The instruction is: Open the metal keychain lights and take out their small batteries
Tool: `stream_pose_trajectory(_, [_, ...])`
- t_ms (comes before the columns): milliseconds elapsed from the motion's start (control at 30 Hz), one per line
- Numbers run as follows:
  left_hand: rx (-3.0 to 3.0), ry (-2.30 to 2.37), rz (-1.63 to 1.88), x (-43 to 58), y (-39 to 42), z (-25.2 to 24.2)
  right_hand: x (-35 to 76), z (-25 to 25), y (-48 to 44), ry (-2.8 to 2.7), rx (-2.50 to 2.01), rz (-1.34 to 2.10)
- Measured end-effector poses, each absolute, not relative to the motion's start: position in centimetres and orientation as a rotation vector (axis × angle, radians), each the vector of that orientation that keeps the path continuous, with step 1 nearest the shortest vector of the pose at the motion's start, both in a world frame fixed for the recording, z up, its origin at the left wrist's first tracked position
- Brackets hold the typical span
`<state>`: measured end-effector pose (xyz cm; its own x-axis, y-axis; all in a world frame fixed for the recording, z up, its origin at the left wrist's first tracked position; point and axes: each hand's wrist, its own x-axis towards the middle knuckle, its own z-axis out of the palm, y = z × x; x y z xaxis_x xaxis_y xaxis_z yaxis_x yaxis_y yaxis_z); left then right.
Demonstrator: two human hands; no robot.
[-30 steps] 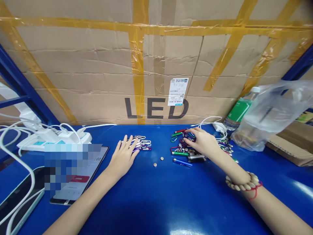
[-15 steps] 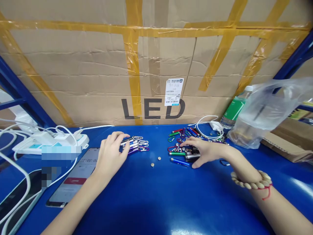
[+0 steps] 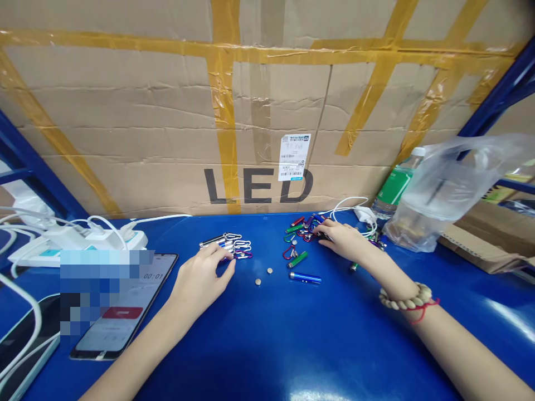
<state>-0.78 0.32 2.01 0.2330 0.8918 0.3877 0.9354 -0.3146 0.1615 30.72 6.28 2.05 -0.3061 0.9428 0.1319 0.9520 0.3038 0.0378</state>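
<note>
hands: 2, left hand (image 3: 200, 278) and right hand (image 3: 340, 239)
keychain flashlights: bundle (image 3: 228, 244) and heap (image 3: 307, 228), both too packed to count
loose: blue flashlight (image 3: 305, 277) 1, green flashlight (image 3: 297, 259) 1
button cells (image 3: 258, 282): 2
phones (image 3: 121, 312): 2
power strip (image 3: 104, 240): 1
water bottle (image 3: 395, 186): 1
plastic bag (image 3: 451, 189): 1
bead bracelet (image 3: 403, 302): 1
cardboard box (image 3: 146, 139): 1

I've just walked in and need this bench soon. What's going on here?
A person works bare-handed at a blue table. The left hand touches the near end of a tidy bunch of keychain flashlights. The right hand lies over a loose pile of flashlights. Two button cells and a blue flashlight lie between the hands.
</note>
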Motion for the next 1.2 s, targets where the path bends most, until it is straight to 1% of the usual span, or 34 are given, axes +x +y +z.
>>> stream_pose_trajectory(67, [-2.365, -1.764, -0.679, -0.8, 0.3, 2.3, 29.1, 2.8, 5.0, -2.462, -1.614, -0.128])
stream_pose_trajectory(167, [-2.339, -1.749, -0.745, -0.7, 0.2, 2.6, 25.4, 3.3, 2.2, -2.590, -1.208, 0.116])
stream_pose_trajectory(233, [-2.338, -1.737, -0.768, -0.5, 0.1, 2.6, 23.1, 2.8, 0.3, -2.753, -0.964, 0.272])
stream_pose_trajectory(300, [-2.346, -1.721, -0.767, -0.3, 0.0, 2.4, 21.7, 1.9, -0.7, -2.841, -0.852, 0.338])
stream_pose_trajectory(433, [-2.356, -1.698, -0.737, 0.0, 0.0, 2.1, 22.1, 0.2, 0.4, -2.801, -1.053, 0.239])
stream_pose_trajectory(567, [-2.352, -1.691, -0.741, -0.2, 0.1, 1.9, 25.2, -0.9, 4.1, -2.623, -1.462, 0.033])
stream_pose_trajectory(667, [-2.354, -1.657, -0.735, -0.5, 0.5, 1.7, 27.6, -1.7, 6.4, -2.507, -1.699, -0.050])
stream_pose_trajectory(833, [-2.367, -1.634, -0.570, -1.5, 1.3, 1.5, 30.2, -2.5, 8.0, -2.381, -1.839, -0.126])
stream_pose_trajectory(933, [-2.367, -1.681, -0.409, -2.1, 1.6, 1.4, 30.6, -2.4, 8.1, -2.341, -1.798, -0.185])
stream_pose_trajectory(1000, [-2.368, -1.718, -0.349, -2.3, 1.7, 1.3, 30.1, -1.9, 7.8, -2.341, -1.688, -0.260])
stream_pose_trajectory(1100, [-2.458, -1.763, -0.390, -2.1, 1.5, 1.3, 28.0, -0.6, 6.5, -2.371, -1.461, -0.301])
stream_pose_trajectory(1200, [-2.610, -1.749, -0.515, -1.0, 0.7, 1.1, 24.8, 0.8, 3.9, -2.388, -1.241, -0.196])
